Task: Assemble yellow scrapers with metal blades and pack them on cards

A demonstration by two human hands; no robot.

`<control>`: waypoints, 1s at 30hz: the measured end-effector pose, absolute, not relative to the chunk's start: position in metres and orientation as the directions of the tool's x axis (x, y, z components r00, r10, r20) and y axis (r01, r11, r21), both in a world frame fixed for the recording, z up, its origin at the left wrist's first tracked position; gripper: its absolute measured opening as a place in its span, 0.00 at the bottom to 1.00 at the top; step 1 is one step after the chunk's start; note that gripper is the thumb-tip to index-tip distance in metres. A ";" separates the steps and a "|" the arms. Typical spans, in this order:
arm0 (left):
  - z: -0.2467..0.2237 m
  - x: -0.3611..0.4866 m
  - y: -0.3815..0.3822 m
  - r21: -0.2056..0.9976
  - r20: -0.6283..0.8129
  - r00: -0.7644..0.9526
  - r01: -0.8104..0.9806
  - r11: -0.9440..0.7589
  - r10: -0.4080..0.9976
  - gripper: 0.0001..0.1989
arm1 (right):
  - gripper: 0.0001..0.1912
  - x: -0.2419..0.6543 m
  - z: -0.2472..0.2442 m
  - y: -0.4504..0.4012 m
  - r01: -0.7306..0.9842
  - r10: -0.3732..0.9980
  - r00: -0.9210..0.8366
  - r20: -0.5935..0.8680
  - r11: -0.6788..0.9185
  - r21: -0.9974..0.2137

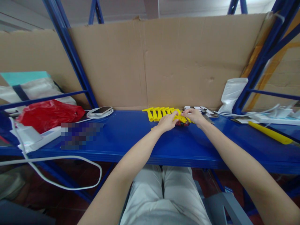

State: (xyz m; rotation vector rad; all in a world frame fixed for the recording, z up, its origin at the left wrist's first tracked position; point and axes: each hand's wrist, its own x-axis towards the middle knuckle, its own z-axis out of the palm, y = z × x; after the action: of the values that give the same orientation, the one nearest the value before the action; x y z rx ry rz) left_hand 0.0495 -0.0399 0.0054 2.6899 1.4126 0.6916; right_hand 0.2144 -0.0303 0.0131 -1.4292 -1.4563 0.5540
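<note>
At the left end of the blue bench (131, 134), we note a red plastic bag (52, 114), with a white power strip (48, 137) on its near side. Right of these, a phone (102, 110) lies on a coiled white cable (95, 116). We find no handling at this end.

Just right of the middle, toward the far edge by the cardboard panel (112, 65), a row of T-shaped yellow plastic pieces (155, 115) lies side by side, tube ends toward us. We judge this part of the laying-out done; the hands hide the row's right end, so we give no count.

The left hand (167, 122) is closed on a yellow piece (180, 117) at that end. The right hand (194, 115) has its bent fingers against the same spot; we cannot tell whether they pinch it. We regard this piece as unfinished, since both hands are at it. Small dark red items (182, 123) lie beneath, too obscured to identify.

Beyond the right hand lie small black-and-white packets (206, 111), apparently unhandled. Farther right we record a white pouch (234, 93) and, nearer, a yellow tube (269, 132), both apart from the hands.
</note>
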 end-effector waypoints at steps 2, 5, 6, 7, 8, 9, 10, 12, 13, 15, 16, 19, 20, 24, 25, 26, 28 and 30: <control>0.004 0.049 -0.039 0.203 0.378 0.508 0.770 -0.605 0.774 0.17 | 0.09 0.215 0.012 -0.030 0.541 0.923 0.178 0.341 0.197 -0.818; 0.003 0.049 -0.036 0.200 0.385 0.505 0.771 -0.604 0.773 0.17 | 0.07 0.221 0.012 -0.027 0.635 0.901 0.167 0.400 0.212 -0.743; 0.002 0.049 -0.035 0.206 0.386 0.498 0.774 -0.599 0.777 0.17 | 0.06 0.225 0.013 -0.025 0.678 0.888 0.166 0.429 0.213 -0.703; 0.002 0.049 -0.035 0.212 0.386 0.492 0.776 -0.594 0.781 0.17 | 0.06 0.230 0.014 -0.024 0.732 0.872 0.163 0.461 0.207 -0.650; 0.002 0.049 -0.034 0.217 0.384 0.487 0.778 -0.590 0.784 0.16 | 0.05 0.236 0.015 -0.023 0.791 0.856 0.159 0.492 0.188 -0.582; 0.002 0.049 -0.034 0.220 0.384 0.483 0.780 -0.586 0.787 0.16 | 0.05 0.242 0.016 -0.022 0.851 0.841 0.148 0.521 0.160 -0.500; 0.002 0.049 -0.034 0.222 0.382 0.480 0.782 -0.583 0.789 0.16 | 0.07 0.249 0.017 -0.021 0.901 0.837 0.139 0.529 0.116 -0.419; 0.002 0.049 -0.034 0.223 0.379 0.475 0.787 -0.576 0.795 0.16 | 0.11 0.263 0.017 -0.021 0.957 0.862 0.152 0.484 -0.006 -0.290; 0.002 0.049 -0.034 0.223 0.377 0.473 0.788 -0.574 0.796 0.16 | 0.13 0.268 0.016 -0.021 0.968 0.888 0.161 0.432 -0.058 -0.242; 0.002 0.049 -0.034 0.224 0.376 0.472 0.789 -0.572 0.797 0.16 | 0.16 0.277 0.014 -0.020 0.978 0.938 0.173 0.302 -0.127 -0.166; 0.002 0.049 -0.034 0.225 0.375 0.471 0.789 -0.572 0.798 0.16 | 0.18 0.280 0.012 -0.020 0.980 0.956 0.174 0.236 -0.145 -0.134; 0.002 0.049 -0.034 0.228 0.377 0.470 0.788 -0.572 0.798 0.16 | 0.22 0.285 0.008 -0.018 0.984 0.978 0.173 0.113 -0.166 -0.065; 0.002 0.050 -0.034 0.229 0.377 0.470 0.788 -0.572 0.798 0.16 | 0.22 0.285 0.008 -0.018 0.985 0.980 0.171 0.099 -0.166 -0.054; 0.002 0.050 -0.034 0.231 0.367 0.472 0.789 -0.570 0.802 0.16 | 0.21 0.283 0.009 -0.018 0.987 0.982 0.157 0.102 -0.153 -0.043; 0.002 0.050 -0.034 0.230 0.366 0.473 0.789 -0.570 0.802 0.16 | 0.21 0.282 0.009 -0.018 0.987 0.982 0.158 0.107 -0.155 -0.042; 0.002 0.050 -0.034 0.230 0.366 0.473 0.789 -0.570 0.801 0.16 | 0.21 0.282 0.010 -0.019 0.987 0.981 0.159 0.111 -0.156 -0.038; 0.002 0.050 -0.034 0.227 0.368 0.474 0.789 -0.571 0.800 0.17 | 0.20 0.281 0.010 -0.019 0.986 0.980 0.165 0.109 -0.163 -0.029; 0.002 0.050 -0.034 0.223 0.369 0.474 0.790 -0.571 0.799 0.16 | 0.19 0.281 0.011 -0.018 0.985 0.981 0.172 0.091 -0.171 -0.017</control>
State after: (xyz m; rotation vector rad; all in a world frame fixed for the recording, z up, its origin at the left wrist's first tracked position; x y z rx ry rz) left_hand 0.0497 -0.0344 0.0018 2.6786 1.4438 0.6880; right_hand 0.2813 -0.0185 0.0105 -2.3488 -1.9748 -0.0912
